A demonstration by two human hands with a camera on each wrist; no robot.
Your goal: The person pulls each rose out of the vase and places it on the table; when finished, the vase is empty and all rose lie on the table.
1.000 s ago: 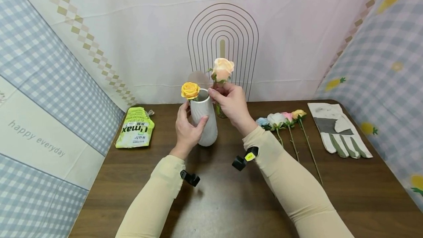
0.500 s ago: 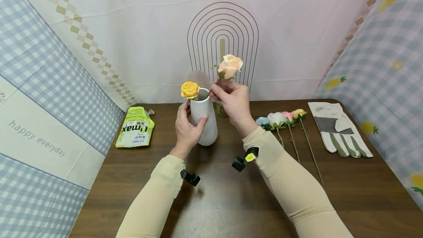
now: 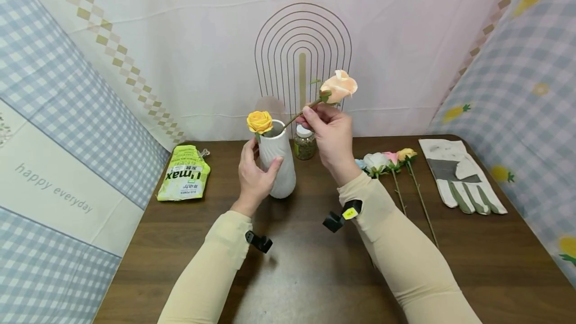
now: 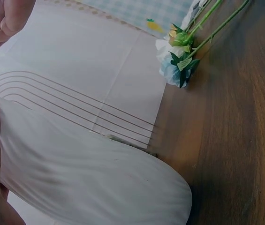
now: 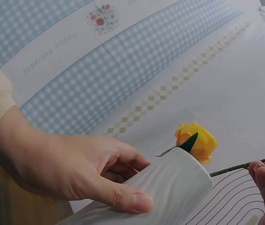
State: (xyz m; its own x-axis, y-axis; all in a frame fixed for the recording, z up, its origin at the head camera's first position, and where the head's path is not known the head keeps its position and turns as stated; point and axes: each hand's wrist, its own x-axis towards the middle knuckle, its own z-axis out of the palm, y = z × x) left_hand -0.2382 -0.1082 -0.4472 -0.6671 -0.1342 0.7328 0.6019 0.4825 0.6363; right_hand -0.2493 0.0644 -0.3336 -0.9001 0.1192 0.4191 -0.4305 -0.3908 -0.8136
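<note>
Dark wood table (image 3: 297, 274) below. My left hand (image 3: 257, 176) wraps the white vase (image 3: 284, 173), yellow rose (image 3: 259, 122) at its rim; my right hand (image 3: 334, 139) pinches the peach rose (image 3: 338, 87) by its stem, tilted, running into the vase mouth.

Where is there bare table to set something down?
Bare table shows between the green pouch and left hand, between left sleeve and right sleeve, and in front of the work glove. It is crowded beside the white vase, near the right hand and lidded jar, and where loose roses lie left of that glove.
</note>
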